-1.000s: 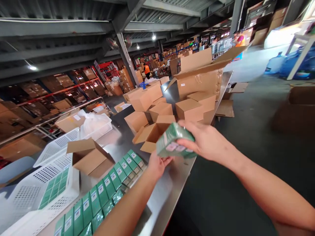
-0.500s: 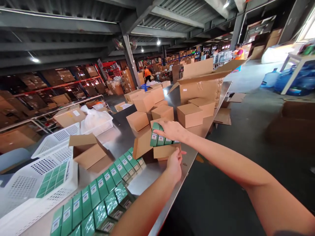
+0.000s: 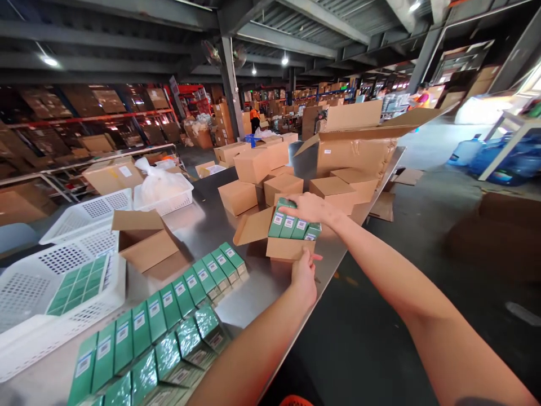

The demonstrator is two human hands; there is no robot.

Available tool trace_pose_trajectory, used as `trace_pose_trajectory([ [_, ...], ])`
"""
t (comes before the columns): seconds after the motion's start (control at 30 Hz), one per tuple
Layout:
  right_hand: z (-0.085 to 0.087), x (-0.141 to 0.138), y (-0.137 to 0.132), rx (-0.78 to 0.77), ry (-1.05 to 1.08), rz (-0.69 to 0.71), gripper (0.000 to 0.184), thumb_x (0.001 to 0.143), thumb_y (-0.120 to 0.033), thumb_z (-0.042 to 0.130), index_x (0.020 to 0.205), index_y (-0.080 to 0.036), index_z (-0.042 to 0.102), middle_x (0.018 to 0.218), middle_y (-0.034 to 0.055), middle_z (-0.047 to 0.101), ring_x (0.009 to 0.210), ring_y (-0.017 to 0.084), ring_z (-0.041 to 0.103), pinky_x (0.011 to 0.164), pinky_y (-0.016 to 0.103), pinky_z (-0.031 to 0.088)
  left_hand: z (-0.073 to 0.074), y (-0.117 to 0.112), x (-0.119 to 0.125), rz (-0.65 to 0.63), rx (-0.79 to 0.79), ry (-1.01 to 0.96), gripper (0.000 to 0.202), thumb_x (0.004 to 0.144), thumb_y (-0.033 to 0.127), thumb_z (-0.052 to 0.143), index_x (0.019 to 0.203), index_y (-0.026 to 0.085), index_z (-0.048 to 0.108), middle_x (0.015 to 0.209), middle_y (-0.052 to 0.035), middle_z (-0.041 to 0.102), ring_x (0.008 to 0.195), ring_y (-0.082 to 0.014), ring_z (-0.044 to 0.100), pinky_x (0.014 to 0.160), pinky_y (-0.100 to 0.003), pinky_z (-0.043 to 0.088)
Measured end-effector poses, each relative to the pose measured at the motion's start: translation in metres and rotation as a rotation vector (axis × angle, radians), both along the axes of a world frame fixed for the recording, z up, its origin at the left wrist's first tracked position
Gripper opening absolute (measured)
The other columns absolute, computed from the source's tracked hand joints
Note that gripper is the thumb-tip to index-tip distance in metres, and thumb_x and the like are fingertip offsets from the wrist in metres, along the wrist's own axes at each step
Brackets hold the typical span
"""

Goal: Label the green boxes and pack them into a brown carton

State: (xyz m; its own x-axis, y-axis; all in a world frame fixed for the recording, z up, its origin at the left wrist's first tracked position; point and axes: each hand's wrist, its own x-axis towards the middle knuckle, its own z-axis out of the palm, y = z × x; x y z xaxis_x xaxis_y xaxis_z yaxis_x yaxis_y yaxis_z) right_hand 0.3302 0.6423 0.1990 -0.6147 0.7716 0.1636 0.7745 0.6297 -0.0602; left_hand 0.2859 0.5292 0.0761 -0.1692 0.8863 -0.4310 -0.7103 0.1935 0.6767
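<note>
An open cardboard carton (image 3: 287,249) sits near the table's right edge. A row of green boxes (image 3: 289,223) with white labels stands partly in it, their tops above its front wall. My right hand (image 3: 310,207) reaches over these boxes, its fingers closed around the row from above. My left hand (image 3: 305,276) pinches the carton's near right corner, thumb and fingers at the wall. To the left, more green boxes (image 3: 167,304) lie in two rows on the table, the nearer ones in shiny wrap.
Another open carton (image 3: 147,242) stands left, beside white plastic baskets (image 3: 91,301), one with green boxes inside. Closed cartons (image 3: 283,189) and a large open carton (image 3: 359,155) fill the table's far part. The metal table's (image 3: 253,299) right edge drops to the floor. People work far off.
The green boxes have gone lower into the carton under my right hand. My left hand stays at the carton's corner. The whole view has shifted slightly.
</note>
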Motion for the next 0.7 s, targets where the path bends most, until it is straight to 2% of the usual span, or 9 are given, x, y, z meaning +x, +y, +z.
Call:
trace_pose_trajectory([
  [0.1,-0.005,-0.008,0.003,-0.044,-0.049,0.001,0.065,0.095,-0.066,0.033,0.134,-0.018,0.054,0.126,0.0173,0.064,0.115,0.035,0.06,0.09,0.042,0.047,-0.004,0.001,0.0,0.009,0.001,0.015,0.04,0.097,0.03,0.049,0.06,0.018,0.057,0.074,-0.0078,0.063,0.107,-0.0171,0.059,0.108,-0.027,0.036],
  [0.27,-0.038,-0.029,-0.012,-0.235,-0.174,0.039,0.069,0.086,-0.074,0.042,0.122,-0.017,0.059,0.11,0.0155,0.069,0.099,0.033,0.068,0.079,0.039,0.051,-0.007,0.008,0.003,-0.028,-0.013,0.052,0.034,0.098,0.032,0.047,0.072,0.017,0.062,0.086,-0.0095,0.067,0.114,-0.0184,0.057,0.11,-0.032,0.034],
  [0.37,-0.055,-0.032,-0.023,-0.287,-0.186,0.037,0.083,0.078,-0.082,0.045,0.128,-0.017,0.052,0.119,0.0152,0.065,0.102,0.032,0.066,0.078,0.039,0.052,-0.007,0.012,0.0,-0.089,-0.002,0.076,0.022,0.095,0.032,0.05,0.087,0.017,0.065,0.103,-0.0102,0.068,0.117,-0.0196,0.057,0.109,-0.036,0.035],
  [0.43,-0.063,-0.031,-0.027,-0.242,-0.178,0.025,0.094,0.069,-0.085,0.053,0.135,-0.019,0.046,0.126,0.016,0.061,0.109,0.035,0.063,0.083,0.044,0.051,-0.008,0.003,-0.007,-0.134,-0.017,0.113,0.015,0.088,0.031,0.06,0.086,0.017,0.065,0.106,-0.0111,0.067,0.116,-0.0226,0.058,0.109,-0.041,0.036],
  [0.5,-0.069,-0.029,-0.03,-0.172,-0.169,0.009,0.096,0.069,-0.082,0.057,0.139,-0.019,0.042,0.127,0.0185,0.059,0.112,0.039,0.06,0.087,0.051,0.048,-0.013,-0.024,-0.019,-0.158,-0.041,0.17,0.009,0.078,0.027,0.069,0.079,0.018,0.067,0.101,-0.0126,0.068,0.11,-0.0259,0.06,0.107,-0.044,0.037],
  [0.53,-0.071,-0.028,-0.031,-0.146,-0.165,0.004,0.093,0.072,-0.079,0.056,0.141,-0.019,0.041,0.127,0.0199,0.058,0.113,0.041,0.059,0.087,0.053,0.047,-0.016,-0.046,-0.027,-0.164,-0.054,0.196,0.009,0.071,0.024,0.074,0.075,0.019,0.068,0.096,-0.0134,0.068,0.104,-0.0273,0.061,0.104,-0.044,0.039],
  [0.63,-0.078,-0.027,-0.03,-0.083,-0.144,-0.005,0.092,0.076,-0.076,0.056,0.145,-0.017,0.038,0.13,0.0245,0.055,0.112,0.045,0.058,0.085,0.06,0.046,-0.029,-0.141,-0.064,-0.159,-0.01,0.283,0.021,0.056,0.026,0.083,0.074,0.025,0.073,0.083,-0.0136,0.069,0.084,-0.0299,0.064,0.089,-0.047,0.048],
  [0.67,-0.079,-0.028,-0.031,-0.02,-0.117,-0.01,0.095,0.074,-0.076,0.057,0.146,-0.017,0.036,0.134,0.0258,0.052,0.115,0.047,0.055,0.087,0.063,0.044,-0.033,-0.177,-0.082,-0.124,0.104,0.409,0.022,0.057,0.039,0.083,0.073,0.029,0.072,0.085,-0.013,0.07,0.085,-0.0306,0.065,0.087,-0.047,0.05],
  [0.7,-0.079,-0.031,-0.034,0.077,-0.067,-0.001,0.098,0.073,-0.076,0.06,0.148,-0.017,0.035,0.139,0.0273,0.048,0.12,0.05,0.05,0.091,0.067,0.039,-0.038,-0.214,-0.103,0.129,0.116,0.546,0.03,0.048,0.05,0.084,0.065,0.032,0.067,0.076,-0.0116,0.068,0.08,-0.0317,0.064,0.08,-0.049,0.052],
])
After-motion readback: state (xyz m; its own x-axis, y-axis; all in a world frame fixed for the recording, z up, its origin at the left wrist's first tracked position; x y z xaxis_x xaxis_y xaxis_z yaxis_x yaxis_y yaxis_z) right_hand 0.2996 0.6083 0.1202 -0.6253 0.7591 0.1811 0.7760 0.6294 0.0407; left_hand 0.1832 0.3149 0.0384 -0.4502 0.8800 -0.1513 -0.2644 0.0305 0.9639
